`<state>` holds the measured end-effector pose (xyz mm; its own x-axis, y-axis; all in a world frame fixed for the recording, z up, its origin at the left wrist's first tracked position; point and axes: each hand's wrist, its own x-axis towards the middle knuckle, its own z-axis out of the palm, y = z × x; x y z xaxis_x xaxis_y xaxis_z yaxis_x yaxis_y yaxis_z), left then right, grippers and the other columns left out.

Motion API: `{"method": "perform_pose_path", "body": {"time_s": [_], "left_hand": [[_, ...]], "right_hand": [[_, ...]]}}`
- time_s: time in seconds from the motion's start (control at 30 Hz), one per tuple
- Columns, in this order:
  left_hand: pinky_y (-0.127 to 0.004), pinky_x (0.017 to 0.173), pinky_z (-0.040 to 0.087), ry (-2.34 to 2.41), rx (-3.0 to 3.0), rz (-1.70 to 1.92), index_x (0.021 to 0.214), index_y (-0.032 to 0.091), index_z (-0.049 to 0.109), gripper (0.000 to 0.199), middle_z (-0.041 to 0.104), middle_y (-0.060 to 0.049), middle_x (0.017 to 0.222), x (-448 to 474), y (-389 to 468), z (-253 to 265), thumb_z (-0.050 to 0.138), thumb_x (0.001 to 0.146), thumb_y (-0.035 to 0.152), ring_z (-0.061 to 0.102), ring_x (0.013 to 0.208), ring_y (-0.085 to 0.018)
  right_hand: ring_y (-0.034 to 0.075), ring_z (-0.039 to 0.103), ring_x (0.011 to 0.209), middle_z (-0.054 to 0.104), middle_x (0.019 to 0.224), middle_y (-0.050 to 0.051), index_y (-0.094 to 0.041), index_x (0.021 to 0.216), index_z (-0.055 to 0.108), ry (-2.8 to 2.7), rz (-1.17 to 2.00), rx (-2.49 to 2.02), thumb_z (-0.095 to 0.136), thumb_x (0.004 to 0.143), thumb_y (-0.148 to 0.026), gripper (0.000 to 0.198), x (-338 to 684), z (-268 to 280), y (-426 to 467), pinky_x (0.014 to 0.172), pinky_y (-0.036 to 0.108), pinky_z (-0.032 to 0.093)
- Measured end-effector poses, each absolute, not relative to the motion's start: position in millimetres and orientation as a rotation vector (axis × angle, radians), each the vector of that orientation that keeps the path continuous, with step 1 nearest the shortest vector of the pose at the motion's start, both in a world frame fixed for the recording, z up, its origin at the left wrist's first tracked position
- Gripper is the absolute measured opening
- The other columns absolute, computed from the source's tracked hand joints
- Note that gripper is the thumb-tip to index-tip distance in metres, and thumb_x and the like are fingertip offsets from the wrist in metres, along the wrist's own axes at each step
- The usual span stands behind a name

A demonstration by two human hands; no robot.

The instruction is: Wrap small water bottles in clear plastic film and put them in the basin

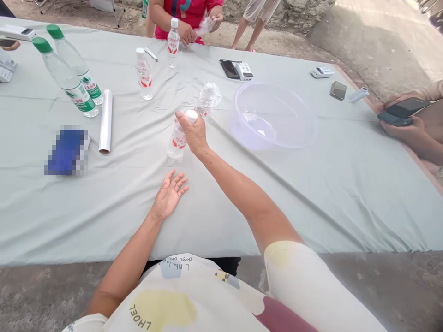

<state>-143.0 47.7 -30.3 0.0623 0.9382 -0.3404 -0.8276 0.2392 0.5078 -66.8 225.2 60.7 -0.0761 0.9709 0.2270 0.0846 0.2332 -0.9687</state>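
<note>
A small water bottle [177, 140] with a white cap and a red-and-white label is gripped near its top by my right hand [194, 132]. Just below it, my left hand [168, 194] rests palm up with the fingers spread and nothing in them. Right behind my right hand lies a crumpled clear plastic bundle [209, 96], partly hidden by the hand; what it wraps is hard to make out. A similar small bottle [144, 75] stands farther back on the pale green cloth [221, 203].
Two green-capped bottles [76, 94] and a roll of plastic film [105, 122] are on the left, near a blurred blue item [67, 152]. A clear basin [277, 115] sits to the right. Across the table, a person's hands [187, 33] hold clear plastic; at right, hands hold a phone [401, 111].
</note>
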Motion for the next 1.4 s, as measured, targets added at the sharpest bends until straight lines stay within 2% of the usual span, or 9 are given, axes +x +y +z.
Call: {"method": "perform_pose_path", "body": {"time_s": [0.17, 0.4, 0.57, 0.67, 0.87, 1.03, 1.17, 1.27, 1.4], "left_hand": [[-0.040, 0.105, 0.045, 0.693, 0.292, 1.289, 0.120, 0.024, 0.065, 0.040, 0.060, -0.010, 0.138, -146.2, 48.3, -37.9, 0.075, 0.083, 0.035, 0.052, 0.133, -0.025], [-0.041, 0.110, 0.042, 0.707, 0.302, 1.262, 0.119, 0.025, 0.065, 0.037, 0.058, -0.009, 0.142, -146.2, 53.9, -40.0, 0.074, 0.084, 0.033, 0.049, 0.137, -0.026], [-0.043, 0.111, 0.040, 0.708, 0.288, 1.252, 0.117, 0.024, 0.066, 0.038, 0.058, -0.009, 0.141, -143.8, 54.5, -39.8, 0.076, 0.082, 0.032, 0.050, 0.136, -0.027], [-0.043, 0.111, 0.040, 0.699, 0.296, 1.258, 0.116, 0.024, 0.066, 0.036, 0.060, -0.009, 0.139, -143.5, 54.2, -39.8, 0.075, 0.082, 0.031, 0.051, 0.135, -0.027], [-0.044, 0.111, 0.039, 0.706, 0.299, 1.267, 0.116, 0.023, 0.065, 0.035, 0.060, -0.009, 0.137, -142.7, 52.9, -37.6, 0.075, 0.083, 0.030, 0.051, 0.135, -0.027], [-0.045, 0.113, 0.036, 0.709, 0.295, 1.270, 0.114, 0.023, 0.065, 0.035, 0.060, -0.010, 0.137, -139.9, 52.5, -37.5, 0.076, 0.082, 0.031, 0.050, 0.135, -0.027], [-0.044, 0.114, 0.035, 0.708, 0.301, 1.265, 0.114, 0.024, 0.065, 0.036, 0.059, -0.009, 0.138, -138.3, 52.8, -38.5, 0.076, 0.081, 0.033, 0.049, 0.137, -0.027], [-0.044, 0.114, 0.034, 0.702, 0.288, 1.263, 0.115, 0.024, 0.065, 0.037, 0.059, -0.010, 0.139, -138.0, 53.0, -39.6, 0.076, 0.082, 0.034, 0.048, 0.137, -0.027], [-0.043, 0.115, 0.035, 0.683, 0.286, 1.256, 0.116, 0.024, 0.065, 0.035, 0.057, -0.010, 0.140, -137.0, 53.0, -43.7, 0.074, 0.084, 0.034, 0.048, 0.137, -0.027]], "right_hand": [[0.009, 0.050, 0.084, 0.053, 0.081, -0.007, -0.024, 0.086, 0.044, -1.486, 0.844, -1.288, 0.061, 0.089, -0.058, 0.038, -97.8, 76.0, 317.3, 0.096, 0.030, 0.045], [0.006, 0.041, 0.102, 0.053, 0.089, -0.010, -0.024, 0.085, 0.034, -1.507, 1.019, -1.375, 0.068, 0.091, -0.039, 0.037, -125.5, 70.3, 372.5, 0.108, 0.026, 0.027], [0.011, 0.047, 0.100, 0.057, 0.098, -0.005, -0.025, 0.088, 0.037, -1.589, 0.896, -1.423, 0.075, 0.082, -0.045, 0.044, -122.1, 66.6, 358.9, 0.106, 0.033, 0.038], [0.018, 0.054, 0.108, 0.060, 0.106, 0.001, -0.024, 0.098, 0.043, -1.625, 0.841, -1.422, 0.075, 0.081, -0.049, 0.044, -110.0, 65.5, 353.1, 0.104, 0.039, 0.043], [0.029, 0.053, 0.125, 0.058, 0.120, 0.007, -0.026, 0.110, 0.049, -1.720, 0.708, -1.160, 0.074, 0.076, -0.045, 0.046, -81.5, 83.8, 372.3, 0.109, 0.051, 0.040], [0.027, 0.055, 0.124, 0.062, 0.112, 0.002, -0.029, 0.098, 0.053, -1.807, 0.491, -1.014, 0.068, 0.083, -0.027, 0.022, -82.7, 123.5, 385.2, 0.113, 0.054, 0.038], [0.027, 0.039, 0.141, 0.055, 0.136, 0.006, -0.020, 0.098, 0.053, -1.956, 0.463, -1.088, 0.067, 0.084, -0.016, 0.020, -124.7, 136.5, 393.1, 0.118, 0.051, 0.030], [0.024, 0.021, 0.150, 0.038, 0.155, 0.011, -0.012, 0.088, 0.053, -2.036, 0.549, -1.126, 0.062, 0.088, -0.018, 0.011, -168.2, 131.3, 412.7, 0.121, 0.046, 0.021], [0.014, 0.018, 0.149, 0.052, 0.145, 0.010, -0.012, 0.070, 0.052, -1.966, 0.706, -0.957, 0.057, 0.091, -0.032, 0.029, -212.8, 118.7, 446.5, 0.121, 0.045, 0.015]]}}
